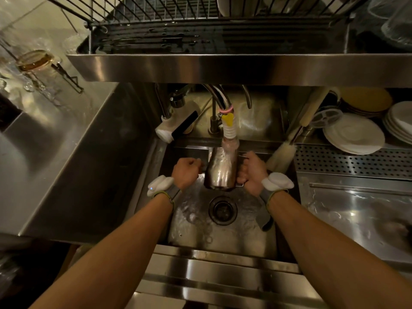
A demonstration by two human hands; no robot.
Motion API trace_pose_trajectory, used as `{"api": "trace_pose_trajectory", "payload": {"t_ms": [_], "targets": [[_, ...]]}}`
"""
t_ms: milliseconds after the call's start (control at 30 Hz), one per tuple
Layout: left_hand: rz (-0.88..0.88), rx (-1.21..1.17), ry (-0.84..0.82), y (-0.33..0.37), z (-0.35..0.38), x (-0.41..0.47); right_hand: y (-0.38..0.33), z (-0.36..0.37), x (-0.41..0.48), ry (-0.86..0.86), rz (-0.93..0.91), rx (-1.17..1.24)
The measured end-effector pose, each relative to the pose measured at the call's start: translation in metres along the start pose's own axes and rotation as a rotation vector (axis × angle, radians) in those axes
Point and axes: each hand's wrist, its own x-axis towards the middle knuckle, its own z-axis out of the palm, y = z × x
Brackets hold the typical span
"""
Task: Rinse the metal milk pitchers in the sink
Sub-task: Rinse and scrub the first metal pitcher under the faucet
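Observation:
A metal milk pitcher (221, 169) is held over the sink basin (191, 221), tilted with its mouth up under the faucet nozzle (229, 132) and its base toward me. Water runs over it. My right hand (252, 172) grips the handle on its right side. My left hand (188, 172) is curled against its left side, fingers closed on the dark edge there; the fingertips are hidden. No other pitcher is visible.
The drain (223, 210) lies below the pitcher in the wet basin. A bottle brush (282, 156) leans at the right rim beside a perforated tray (352, 161). Stacked white plates (354, 134) stand at the right. A steel shelf (223, 68) with a dish rack overhangs the faucet.

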Motion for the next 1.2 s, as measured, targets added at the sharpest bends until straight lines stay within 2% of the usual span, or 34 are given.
{"api": "trace_pose_trajectory", "payload": {"t_ms": [467,600,700,833,967,1067,1200], "targets": [[0.025,0.045,0.007,-0.001,-0.003,0.003,-0.024,-0.013,0.007,0.031,-0.024,-0.007],[0.023,0.056,-0.023,-0.009,-0.004,0.004,-0.018,0.011,0.008,-0.02,-0.022,-0.05],[0.019,0.058,-0.033,-0.013,-0.006,0.009,-0.02,-0.001,0.009,-0.019,-0.006,-0.083],[0.025,0.058,-0.042,-0.018,-0.005,0.009,-0.033,0.0,0.013,0.011,-0.079,-0.049],[0.025,0.061,-0.034,-0.018,-0.007,0.014,-0.022,0.005,0.007,-0.016,-0.005,-0.09],[0.023,0.041,-0.051,-0.021,-0.006,0.013,-0.032,-0.014,0.008,0.007,-0.014,-0.079],[0.003,0.045,-0.041,-0.026,-0.004,0.01,-0.03,0.01,0.015,-0.054,-0.025,-0.099]]}}
